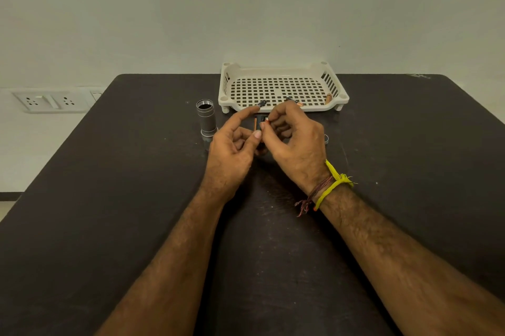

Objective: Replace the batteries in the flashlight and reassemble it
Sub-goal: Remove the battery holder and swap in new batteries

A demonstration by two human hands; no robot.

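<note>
Your two hands meet above the middle of the dark table (109,199). Beyond your hands, at the far edge of the table, stands a white plastic tray (278,73) with a grid floor. Inside it, close to its front edge, lie a few small batteries: one dark battery (262,103) just past your left forefinger, another dark one (291,100) just past your right knuckles, and an orange piece (328,98) further to the right.

Your left hand (232,150) is half open. Its forefinger points forward and its thumb presses on a small dark battery holder (259,124) that sits between both hands. Your right hand (296,141) is curled, and its thumb and forefinger pinch a small battery with an orange end (266,121) at the top of the holder. If the battery is already seated, I cannot tell.

To the left of your left hand the flashlight body (206,120) stands upright on the table, a grey tube with its open threaded end up. Just beside your right hand lies a small metal ring (326,139). On your right wrist you wear yellow and red threads (328,188).
</note>
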